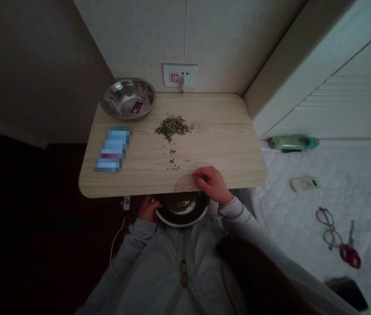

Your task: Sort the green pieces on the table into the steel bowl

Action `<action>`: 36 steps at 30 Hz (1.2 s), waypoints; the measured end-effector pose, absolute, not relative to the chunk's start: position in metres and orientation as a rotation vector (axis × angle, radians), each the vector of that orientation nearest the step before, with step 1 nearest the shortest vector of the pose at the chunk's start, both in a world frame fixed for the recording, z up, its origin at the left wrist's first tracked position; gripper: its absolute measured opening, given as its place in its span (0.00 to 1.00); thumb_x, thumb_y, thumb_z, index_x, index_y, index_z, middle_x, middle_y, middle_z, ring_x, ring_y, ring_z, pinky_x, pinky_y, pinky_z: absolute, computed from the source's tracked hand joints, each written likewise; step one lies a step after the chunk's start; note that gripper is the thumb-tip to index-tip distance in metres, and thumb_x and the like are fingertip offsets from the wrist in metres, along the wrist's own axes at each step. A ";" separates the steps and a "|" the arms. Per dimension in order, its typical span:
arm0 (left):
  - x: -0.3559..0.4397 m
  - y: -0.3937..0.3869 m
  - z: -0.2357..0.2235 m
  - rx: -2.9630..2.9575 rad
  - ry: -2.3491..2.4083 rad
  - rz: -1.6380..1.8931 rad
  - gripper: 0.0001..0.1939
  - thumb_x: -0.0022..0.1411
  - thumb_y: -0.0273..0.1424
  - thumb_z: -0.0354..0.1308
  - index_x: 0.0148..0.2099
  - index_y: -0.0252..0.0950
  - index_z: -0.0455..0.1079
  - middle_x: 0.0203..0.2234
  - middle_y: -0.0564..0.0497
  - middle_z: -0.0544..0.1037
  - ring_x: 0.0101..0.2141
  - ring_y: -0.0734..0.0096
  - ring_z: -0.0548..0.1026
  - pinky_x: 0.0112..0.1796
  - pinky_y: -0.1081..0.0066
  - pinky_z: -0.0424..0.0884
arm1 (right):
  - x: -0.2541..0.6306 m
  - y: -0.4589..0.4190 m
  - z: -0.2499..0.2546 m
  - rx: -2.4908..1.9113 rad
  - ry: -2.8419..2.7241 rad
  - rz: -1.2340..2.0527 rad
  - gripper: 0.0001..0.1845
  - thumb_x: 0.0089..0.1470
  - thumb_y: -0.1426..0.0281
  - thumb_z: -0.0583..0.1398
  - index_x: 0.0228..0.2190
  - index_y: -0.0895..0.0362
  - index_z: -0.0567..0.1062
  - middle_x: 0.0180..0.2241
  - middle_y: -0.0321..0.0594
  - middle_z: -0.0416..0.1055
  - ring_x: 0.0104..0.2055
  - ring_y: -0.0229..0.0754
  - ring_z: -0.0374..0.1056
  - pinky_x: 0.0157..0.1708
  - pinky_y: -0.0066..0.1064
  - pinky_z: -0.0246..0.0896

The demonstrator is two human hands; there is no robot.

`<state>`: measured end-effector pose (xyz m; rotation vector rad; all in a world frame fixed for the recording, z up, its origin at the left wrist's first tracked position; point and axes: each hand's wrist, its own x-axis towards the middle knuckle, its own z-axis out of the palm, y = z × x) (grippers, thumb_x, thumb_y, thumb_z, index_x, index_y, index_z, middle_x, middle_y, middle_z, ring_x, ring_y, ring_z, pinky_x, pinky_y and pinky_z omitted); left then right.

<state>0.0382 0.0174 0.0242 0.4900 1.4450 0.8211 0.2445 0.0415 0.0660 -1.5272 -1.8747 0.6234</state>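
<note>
A white bed [336, 197] fills the right side, with a green bottle [293, 143], a remote [305, 183], glasses [327, 227] and a small red thing [351, 256] lying well apart on it. Left of the bed stands a pale wooden desk [231, 144], pushed against the far wall under a socket [180, 75].

At the desk's far left corner sits an empty steel bowl [128, 99]; nearer on the left lies a blurred-out flat packet [113, 148]. A heap of small green seeds [172, 126] lies around the middle of the desk, with strays trailing toward the near edge.

Just below that near edge, the left hand [146, 210] is closed on the left rim of a second, darker bowl [182, 209], held level and tucked under the edge, apparently so that seeds pushed off the desk drop into it; some already lie inside.

The right hand [212, 183] rests at the near edge, fingers pinched on a thin pale card [185, 183]. The card lies nearly flat, its long axis running left to right along the edge, the free end pointing left, a placement suited to scraping.
</note>
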 end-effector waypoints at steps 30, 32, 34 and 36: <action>0.031 0.018 0.016 0.451 1.428 0.860 0.14 0.31 0.22 0.51 0.28 0.35 0.62 0.08 0.63 0.61 0.09 0.84 0.54 0.12 0.78 0.47 | 0.254 0.080 0.060 -1.589 -1.392 0.688 0.13 0.47 0.67 0.49 0.36 0.58 0.65 0.27 0.38 0.67 0.28 0.35 0.62 0.29 0.27 0.57; 0.030 0.017 0.014 0.467 1.446 0.854 0.14 0.31 0.23 0.51 0.27 0.35 0.62 0.07 0.63 0.60 0.09 0.84 0.53 0.12 0.78 0.46 | 0.257 0.091 0.062 -1.598 -1.414 0.659 0.14 0.46 0.67 0.50 0.36 0.58 0.65 0.27 0.38 0.67 0.27 0.35 0.62 0.29 0.27 0.57; 0.029 0.016 0.013 0.460 1.443 0.865 0.14 0.31 0.23 0.51 0.28 0.35 0.62 0.07 0.63 0.59 0.09 0.84 0.52 0.12 0.78 0.45 | 0.260 0.102 0.067 -1.605 -1.457 0.608 0.13 0.45 0.68 0.50 0.35 0.58 0.65 0.26 0.37 0.68 0.26 0.35 0.62 0.28 0.27 0.56; 0.028 0.015 0.012 0.443 1.446 0.877 0.15 0.31 0.23 0.51 0.29 0.35 0.62 0.07 0.63 0.59 0.08 0.84 0.52 0.12 0.78 0.45 | 0.262 0.113 0.073 -1.601 -1.492 0.544 0.12 0.44 0.69 0.51 0.34 0.58 0.66 0.25 0.36 0.68 0.26 0.34 0.61 0.28 0.27 0.56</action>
